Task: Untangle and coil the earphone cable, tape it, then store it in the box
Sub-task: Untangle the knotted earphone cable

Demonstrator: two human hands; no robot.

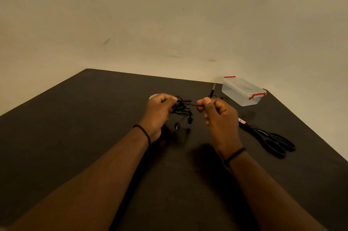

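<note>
2 bare hands raised over a dark table (94, 136), left hand (160, 110) gripping a black snarl of earphone cable (181, 109), right hand (218, 115) pinching 1 strand drawn out of it, earbuds dangling below and plug end sticking up beyond the right hand. Untangling apparently just under way; coiling, taping and storing all left to do. Farther back: scissors (271, 140) at right, tape roll (153, 96) peeking from behind the left hand, clear box (243, 91) lidded, red clips, near the far edge.
</note>
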